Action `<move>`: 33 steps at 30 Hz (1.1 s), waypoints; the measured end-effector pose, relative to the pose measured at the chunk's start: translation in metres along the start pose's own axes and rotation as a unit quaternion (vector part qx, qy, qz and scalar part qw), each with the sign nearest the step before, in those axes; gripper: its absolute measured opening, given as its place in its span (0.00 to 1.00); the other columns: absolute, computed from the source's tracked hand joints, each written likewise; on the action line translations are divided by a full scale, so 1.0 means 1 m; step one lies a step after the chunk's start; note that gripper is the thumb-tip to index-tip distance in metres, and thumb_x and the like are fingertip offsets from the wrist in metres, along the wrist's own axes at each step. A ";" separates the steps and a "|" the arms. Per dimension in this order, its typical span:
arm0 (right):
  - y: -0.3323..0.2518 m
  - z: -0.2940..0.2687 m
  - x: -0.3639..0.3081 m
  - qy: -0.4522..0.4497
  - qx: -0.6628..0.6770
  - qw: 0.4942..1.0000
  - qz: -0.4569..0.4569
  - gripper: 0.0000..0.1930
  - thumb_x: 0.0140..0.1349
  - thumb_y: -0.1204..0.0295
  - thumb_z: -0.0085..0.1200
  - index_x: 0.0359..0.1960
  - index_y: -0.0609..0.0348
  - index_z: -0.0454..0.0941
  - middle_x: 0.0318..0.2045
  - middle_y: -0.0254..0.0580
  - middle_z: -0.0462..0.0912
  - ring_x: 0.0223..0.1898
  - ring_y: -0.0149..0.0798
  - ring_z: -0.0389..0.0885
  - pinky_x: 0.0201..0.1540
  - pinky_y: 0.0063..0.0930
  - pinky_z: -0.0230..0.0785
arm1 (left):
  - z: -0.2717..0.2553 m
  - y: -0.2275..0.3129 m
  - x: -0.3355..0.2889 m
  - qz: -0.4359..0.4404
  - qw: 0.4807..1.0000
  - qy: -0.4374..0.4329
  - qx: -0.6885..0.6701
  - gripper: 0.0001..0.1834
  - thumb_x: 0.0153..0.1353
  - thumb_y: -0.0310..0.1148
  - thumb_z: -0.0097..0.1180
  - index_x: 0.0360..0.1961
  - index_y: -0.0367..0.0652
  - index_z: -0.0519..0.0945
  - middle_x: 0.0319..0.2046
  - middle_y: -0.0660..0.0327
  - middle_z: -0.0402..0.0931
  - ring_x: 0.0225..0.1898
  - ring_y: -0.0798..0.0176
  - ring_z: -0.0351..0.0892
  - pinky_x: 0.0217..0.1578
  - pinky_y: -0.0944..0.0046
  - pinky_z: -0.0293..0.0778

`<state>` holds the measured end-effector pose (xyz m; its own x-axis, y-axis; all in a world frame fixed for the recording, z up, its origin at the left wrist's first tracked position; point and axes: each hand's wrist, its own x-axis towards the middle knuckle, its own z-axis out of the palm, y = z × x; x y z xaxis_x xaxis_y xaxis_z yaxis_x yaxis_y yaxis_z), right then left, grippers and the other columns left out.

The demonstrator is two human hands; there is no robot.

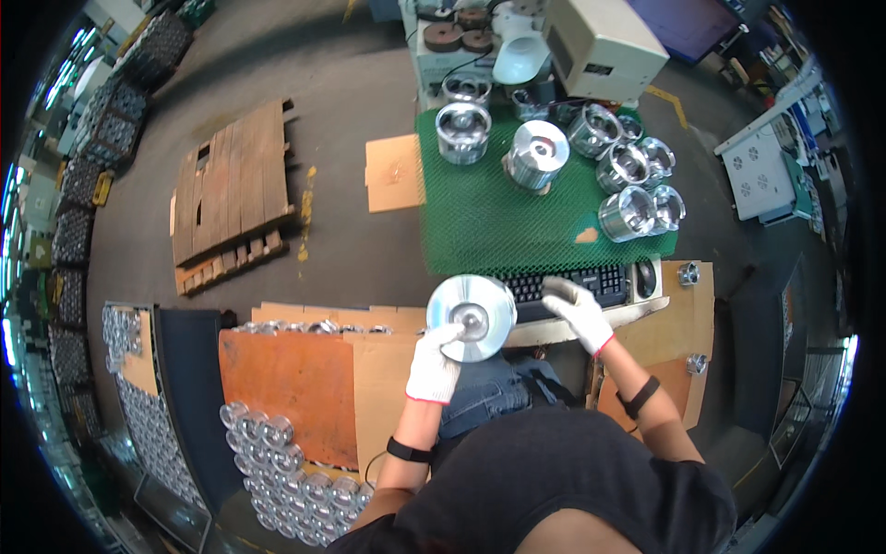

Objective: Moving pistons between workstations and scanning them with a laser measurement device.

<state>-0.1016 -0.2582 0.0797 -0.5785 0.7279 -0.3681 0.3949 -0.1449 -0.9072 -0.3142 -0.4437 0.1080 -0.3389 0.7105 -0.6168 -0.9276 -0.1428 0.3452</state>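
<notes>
My left hand [433, 367], in a white glove, grips a shiny metal piston [487, 303], its round flat face with a recessed middle turned up. The thumb lies over that face; the other fingers are hidden beneath. To the right, my right hand [580, 316], also gloved, is empty with its fingers stretched out, over the front of a black keyboard [526, 288]. Beyond both hands, a green mesh mat [489, 217] covers the bench. One piston [538, 155] stands at its middle, another piston [462, 132] at the far left, and several pistons [628, 214] crowd its right side.
A black mouse [646, 279] lies right of the keyboard. A beige box-shaped machine [609, 51] stands at the back. On my left, rows of pistons [277, 462] sit beside an orange-brown board [286, 392]. A wooden pallet [235, 180] rests on the floor farther left.
</notes>
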 end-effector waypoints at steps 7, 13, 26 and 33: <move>-0.034 0.031 -0.050 -0.128 0.491 0.840 0.189 0.23 0.65 0.63 0.52 0.58 0.61 0.70 0.54 0.43 0.78 0.51 0.37 0.78 0.56 0.37 0.70 | -0.013 -0.038 0.009 -0.117 0.992 -0.035 0.019 0.27 0.51 0.19 0.54 0.55 0.29 0.67 0.47 0.48 0.75 0.51 0.52 0.76 0.54 0.51 0.75; -0.080 0.036 -0.046 -0.111 0.540 0.787 0.276 0.16 0.63 0.70 0.55 0.51 0.61 0.73 0.42 0.41 0.82 0.43 0.36 0.82 0.48 0.34 0.76 | -0.030 -0.052 0.011 -0.203 0.970 -0.079 -0.104 0.24 0.54 0.24 0.51 0.54 0.34 0.69 0.47 0.52 0.75 0.53 0.49 0.74 0.58 0.47 0.69; -0.105 0.079 0.119 -0.196 -0.466 0.844 -0.181 0.21 0.48 0.55 0.60 0.34 0.60 0.79 0.31 0.53 0.82 0.33 0.51 0.82 0.38 0.40 0.74 | -0.151 -0.013 -0.029 0.097 0.932 0.120 0.327 0.15 0.58 0.34 0.58 0.46 0.40 0.82 0.58 0.55 0.71 0.63 0.60 0.62 0.60 0.63 0.57; -0.118 0.105 0.224 -0.087 -0.558 0.778 -0.275 0.11 0.53 0.62 0.54 0.31 0.55 0.80 0.27 0.51 0.82 0.29 0.55 0.81 0.36 0.46 0.73 | -0.151 -0.031 -0.043 0.085 0.946 0.220 0.225 0.13 0.57 0.31 0.60 0.44 0.40 0.83 0.57 0.57 0.72 0.61 0.62 0.66 0.58 0.64 0.60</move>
<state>-0.3525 -0.1486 0.0833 -0.9290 0.3570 -0.0969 0.3699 0.8999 -0.2307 -0.2949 -0.5739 0.0171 -0.6007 0.3345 -0.7262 -0.7274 0.1484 0.6700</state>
